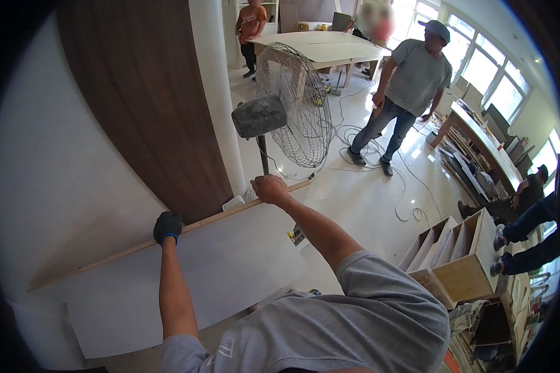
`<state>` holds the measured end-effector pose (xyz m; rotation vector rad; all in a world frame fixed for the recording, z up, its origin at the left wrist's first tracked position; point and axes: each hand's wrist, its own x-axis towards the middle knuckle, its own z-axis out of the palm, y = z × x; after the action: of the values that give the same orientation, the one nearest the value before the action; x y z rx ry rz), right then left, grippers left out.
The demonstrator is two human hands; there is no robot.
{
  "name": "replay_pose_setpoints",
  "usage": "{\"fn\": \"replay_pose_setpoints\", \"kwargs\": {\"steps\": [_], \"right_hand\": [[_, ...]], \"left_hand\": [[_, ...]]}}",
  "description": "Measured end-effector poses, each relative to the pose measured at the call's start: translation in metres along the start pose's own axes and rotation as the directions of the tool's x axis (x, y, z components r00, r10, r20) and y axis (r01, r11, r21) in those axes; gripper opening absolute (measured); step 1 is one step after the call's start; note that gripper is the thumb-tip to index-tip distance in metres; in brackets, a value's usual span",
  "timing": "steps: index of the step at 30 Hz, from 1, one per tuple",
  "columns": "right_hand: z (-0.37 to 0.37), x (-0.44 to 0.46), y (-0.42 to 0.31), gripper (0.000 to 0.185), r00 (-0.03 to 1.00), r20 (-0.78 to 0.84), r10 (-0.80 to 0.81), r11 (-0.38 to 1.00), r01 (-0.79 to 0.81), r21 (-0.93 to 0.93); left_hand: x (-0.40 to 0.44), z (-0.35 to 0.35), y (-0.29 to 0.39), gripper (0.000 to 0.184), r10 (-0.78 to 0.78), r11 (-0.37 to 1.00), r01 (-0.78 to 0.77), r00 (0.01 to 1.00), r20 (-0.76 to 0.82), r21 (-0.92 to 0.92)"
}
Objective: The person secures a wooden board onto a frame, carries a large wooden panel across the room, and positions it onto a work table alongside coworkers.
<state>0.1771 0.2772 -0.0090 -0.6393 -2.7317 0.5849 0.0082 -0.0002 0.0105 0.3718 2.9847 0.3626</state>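
Observation:
A long, thin wooden strip runs slantwise in front of me along the far edge of a white panel. My left hand, in a dark glove with a blue cuff, is closed on the strip near its middle. Farther along, close to the strip's right end, my bare right hand wraps over it. The undersides of both hands' grips are hidden. Just beyond the right hand rises the pole of a large wire-caged fan.
A dark brown wall panel stands ahead on the left. Cables lie over the shiny floor near a standing person. To my right are an open wooden cabinet frame and another person's legs. A large worktable stands farther back.

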Motion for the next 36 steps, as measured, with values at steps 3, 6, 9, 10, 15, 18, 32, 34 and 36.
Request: {"fn": "replay_pose_setpoints", "kwargs": {"steps": [3, 6, 9, 10, 15, 18, 32, 34, 36], "right_hand": [[-0.002, 0.000, -0.002, 0.039, 0.999, 0.024, 0.029, 1.000, -0.029, -0.001], [0.001, 0.000, 0.000, 0.039, 1.000, 0.009, 0.017, 1.000, -0.017, 0.001], [-0.001, 0.000, -0.001, 0.039, 0.999, 0.027, 0.039, 0.999, -0.039, 0.000], [-0.002, 0.000, -0.002, 0.039, 0.999, 0.018, 0.034, 0.999, -0.034, 0.009], [-0.003, -0.002, -0.002, 0.039, 1.000, 0.002, 0.030, 0.999, -0.030, 0.022], [-0.004, -0.003, -0.003, 0.040, 0.999, 0.007, 0.037, 0.999, -0.038, 0.030], [-0.002, 0.000, -0.001, 0.040, 0.999, 0.021, 0.028, 0.999, -0.029, 0.022], [-0.001, 0.000, -0.001, 0.040, 0.999, 0.021, 0.027, 0.999, -0.028, 0.022], [0.001, 0.001, -0.001, 0.040, 0.999, 0.022, 0.030, 0.999, -0.031, 0.026]], "left_hand": [[0.005, 0.006, -0.003, 0.043, 0.014, 1.000, -0.014, 1.000, -0.015, 0.002], [0.005, 0.005, -0.003, 0.044, 0.019, 1.000, -0.019, 1.000, 0.004, 0.003], [0.011, 0.012, -0.007, 0.045, 0.025, 1.000, -0.025, 1.000, -0.008, 0.010], [0.008, 0.008, -0.006, 0.045, 0.024, 1.000, -0.024, 1.000, 0.001, 0.012], [0.003, 0.003, -0.002, 0.045, -0.002, 1.000, 0.002, 1.000, -0.002, 0.009], [0.003, 0.002, 0.000, 0.043, 0.000, 1.000, 0.000, 1.000, 0.005, 0.016], [0.006, 0.004, -0.004, 0.044, 0.004, 1.000, -0.004, 1.000, 0.019, 0.008], [0.008, 0.007, -0.005, 0.044, 0.012, 1.000, -0.012, 1.000, 0.010, 0.019], [0.007, 0.007, -0.005, 0.044, 0.010, 1.000, -0.010, 1.000, 0.003, 0.021]]}}
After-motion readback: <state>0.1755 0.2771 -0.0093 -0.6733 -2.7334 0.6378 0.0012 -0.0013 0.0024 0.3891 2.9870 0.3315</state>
